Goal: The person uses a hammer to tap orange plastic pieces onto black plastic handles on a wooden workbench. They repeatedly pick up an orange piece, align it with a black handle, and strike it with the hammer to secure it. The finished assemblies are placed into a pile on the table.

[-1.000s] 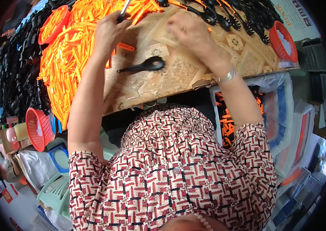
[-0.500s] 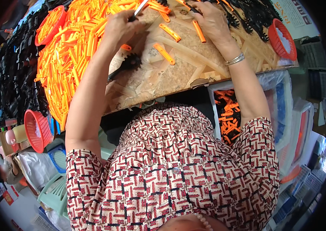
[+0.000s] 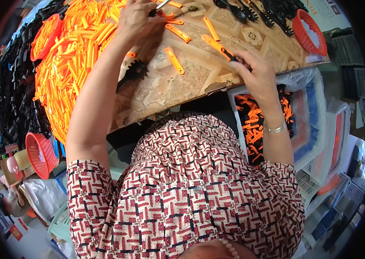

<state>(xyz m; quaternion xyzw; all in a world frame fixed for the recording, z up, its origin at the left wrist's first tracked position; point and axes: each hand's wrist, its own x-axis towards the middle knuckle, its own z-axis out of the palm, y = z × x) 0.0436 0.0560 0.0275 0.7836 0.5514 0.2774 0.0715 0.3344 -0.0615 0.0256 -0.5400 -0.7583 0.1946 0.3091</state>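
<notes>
My right hand (image 3: 258,73) pinches a short black piece with an orange handle (image 3: 212,42) over the table's front part, close to the plastic-lined box. At the top, my left hand (image 3: 137,20) is closed on a tool with a black grip and a shiny metal shaft (image 3: 163,4); its far end is out of view. Loose orange handles (image 3: 174,61) lie on the wood-patterned tabletop (image 3: 199,64) between the hands. Beside my left forearm rests a black toothed utensil head (image 3: 135,70). A large heap of orange handles (image 3: 72,73) covers the table's left part.
Black utensils (image 3: 238,14) lie at the far right, near a red basket (image 3: 309,32). Black parts (image 3: 12,90) are piled at the far left. Below the table's right edge, a box (image 3: 316,108) holds orange and black pieces (image 3: 253,125). Another red basket (image 3: 40,155) stands lower left.
My right hand has drawn back from the far side toward the table's front edge, bringing the orange-handled black piece. My left hand has stayed near the top with the tool, shifting slightly.
</notes>
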